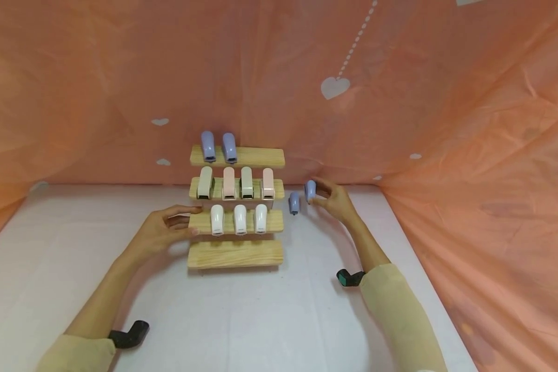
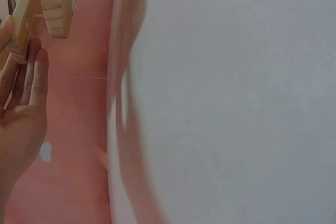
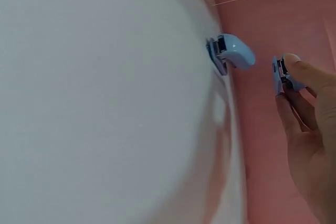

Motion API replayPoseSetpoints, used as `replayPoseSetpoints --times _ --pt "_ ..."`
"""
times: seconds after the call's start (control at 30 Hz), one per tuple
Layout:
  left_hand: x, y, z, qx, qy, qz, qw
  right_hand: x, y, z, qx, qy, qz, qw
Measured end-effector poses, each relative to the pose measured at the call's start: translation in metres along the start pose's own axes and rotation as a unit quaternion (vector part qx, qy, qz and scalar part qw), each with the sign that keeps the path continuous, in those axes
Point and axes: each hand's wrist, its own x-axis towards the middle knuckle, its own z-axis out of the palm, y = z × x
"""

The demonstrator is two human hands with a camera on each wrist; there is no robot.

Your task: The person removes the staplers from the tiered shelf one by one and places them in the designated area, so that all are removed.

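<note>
Two grips in use, both on something. Right hand (image 1: 336, 201): pinching a lilac-blue mini stapler (image 1: 310, 190), thumb on one side, fingers on the other, spread only as wide as the stapler's body. In the right wrist view its base shows off the worktop (image 1: 256, 320) and the slot between handle and base is visible. Position: right of the stand, toward the back, near the curtain (image 1: 279, 77).

Left hand (image 1: 160, 230): on the left end of a four-tier wooden stand (image 1: 234, 254), third tier from the top. Thumb on the front side, fingers reaching round behind, gap about one board thick. Left wrist view agrees: board end between thumb and fingers, fingers nearly straight. Can't tell how hard it presses.

Second loose stapler (image 1: 294, 203), same lilac-blue, stands on the worktop between stand and right hand, just beside the held one, not touching it.

Stand load, top down: two lilac-blue staplers (image 1: 207, 145) on the left half; then pale green staplers (image 1: 205, 182) and pink staplers (image 1: 229, 183) alternating, two each; then three white staplers (image 1: 239, 219) on the tier the left hand has.
</note>
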Motion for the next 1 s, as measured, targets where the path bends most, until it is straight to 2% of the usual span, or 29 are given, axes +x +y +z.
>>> replayPoseSetpoints --times 0.2,0.53,0.73,0.87,1.0 --pt "0.0 -0.001 0.0 0.007 0.008 -0.001 0.9999 0.004 0.013 0.004 -0.028 0.003 0.007 0.9996" --pt "0.001 -0.002 0.0 0.005 -0.001 -0.003 1.0 0.001 0.029 0.014 -0.098 0.002 0.019 0.995" --pt "0.001 -0.002 -0.001 0.0 -0.004 0.0 1.0 0.002 0.032 0.021 -0.082 0.0 0.021 0.9964" --pt "0.001 -0.003 -0.001 -0.003 -0.006 -0.002 1.0 0.003 0.037 0.023 -0.075 -0.003 0.038 0.9964" --pt "0.001 -0.004 0.0 -0.01 -0.004 0.009 0.9999 0.003 0.041 0.023 -0.062 -0.005 0.046 0.997"
